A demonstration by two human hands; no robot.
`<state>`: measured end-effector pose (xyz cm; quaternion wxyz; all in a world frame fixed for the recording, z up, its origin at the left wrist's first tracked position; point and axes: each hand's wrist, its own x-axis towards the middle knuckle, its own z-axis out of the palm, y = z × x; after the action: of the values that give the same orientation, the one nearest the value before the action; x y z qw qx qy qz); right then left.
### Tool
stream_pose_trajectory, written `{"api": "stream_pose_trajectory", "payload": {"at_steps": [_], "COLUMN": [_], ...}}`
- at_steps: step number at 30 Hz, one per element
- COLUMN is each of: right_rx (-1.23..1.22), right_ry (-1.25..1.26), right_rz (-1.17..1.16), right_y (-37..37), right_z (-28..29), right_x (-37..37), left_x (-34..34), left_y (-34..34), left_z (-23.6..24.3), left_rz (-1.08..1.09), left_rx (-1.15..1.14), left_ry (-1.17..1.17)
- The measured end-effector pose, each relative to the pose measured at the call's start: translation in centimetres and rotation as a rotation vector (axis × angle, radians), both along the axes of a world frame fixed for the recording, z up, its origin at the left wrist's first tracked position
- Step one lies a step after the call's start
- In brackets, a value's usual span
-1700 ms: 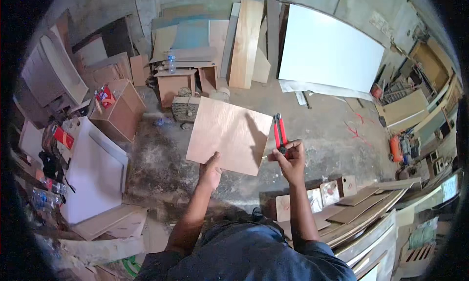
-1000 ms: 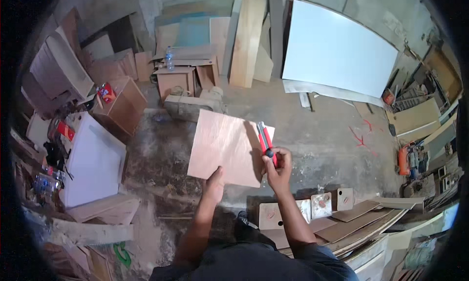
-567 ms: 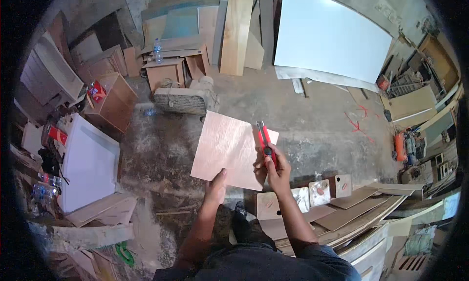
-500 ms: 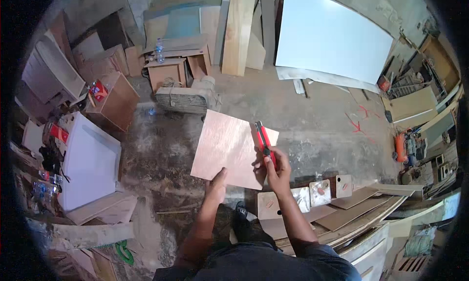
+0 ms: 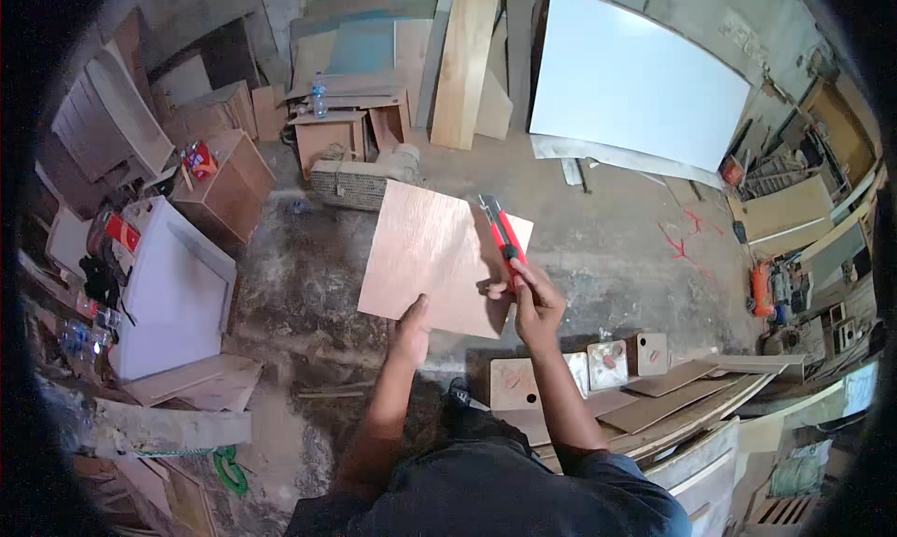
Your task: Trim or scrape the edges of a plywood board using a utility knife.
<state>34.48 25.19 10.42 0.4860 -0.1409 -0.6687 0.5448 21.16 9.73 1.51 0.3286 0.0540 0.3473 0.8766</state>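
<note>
Plywood, a thin reddish-brown square sheet (image 5: 434,257), is held up in front of the person, tilted so one corner points away, above the dusty concrete floor (image 5: 607,247). The left hand (image 5: 411,327) grips its near edge from below, thumb laid on the top face and the other fingers hidden under the sheet. The right hand (image 5: 535,299) is at the sheet's right edge, its fingers closed around a red utility knife (image 5: 503,238) whose body lies along that edge, tip pointing away from the person.

Behind the sheet, on the floor, sits a woven basket (image 5: 360,182), and just beyond it a small wooden cabinet (image 5: 327,135) with a plastic water bottle (image 5: 320,98) standing on top. Planks (image 5: 462,61) lean against the far wall beside a large white board (image 5: 635,79). To the left lies a white panel (image 5: 173,294) near an open wooden box (image 5: 234,177). Just right of the person's forearm, small wooden pieces with round holes (image 5: 607,364) rest on a stack of thin boards (image 5: 691,402). An orange power tool (image 5: 764,289) sits well off to the right.
</note>
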Motion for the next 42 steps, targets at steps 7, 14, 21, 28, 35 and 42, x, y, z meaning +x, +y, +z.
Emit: {"api": "stream_pose_trajectory", "payload": {"at_steps": [7,14,21,28,35,42], "right_rx": [0.073,-0.129,-0.22,-0.119,-0.174,0.142], "right_ry": [-0.119,-0.156,-0.122,-0.015,-0.018,-0.017], "right_rz": [-0.042,-0.019,0.36,0.241,0.211,0.042], "right_y": [-0.5,0.1,-1.6,-3.8,-5.0,-5.5], "right_z": [1.5,1.0,2.1,6.7,8.8,8.4], "right_x": [1.2,3.7,6.7,8.1,10.2,11.1], "left_x": [0.9,3.9,6.2,7.8,9.8,11.2], "left_y": [-2.0,-0.8,-1.7,-3.2,-4.5,-5.3], "left_z": [-4.1,-0.2,3.7,5.7,8.2,8.5], "left_rz": [0.06,0.038,-0.026,-0.002,0.009,0.039], "left_rx": [-0.191,-0.19,-0.069,-0.022,0.096,0.131], "left_ry": [0.369,0.107,0.066,0.213,0.27,0.226]}}
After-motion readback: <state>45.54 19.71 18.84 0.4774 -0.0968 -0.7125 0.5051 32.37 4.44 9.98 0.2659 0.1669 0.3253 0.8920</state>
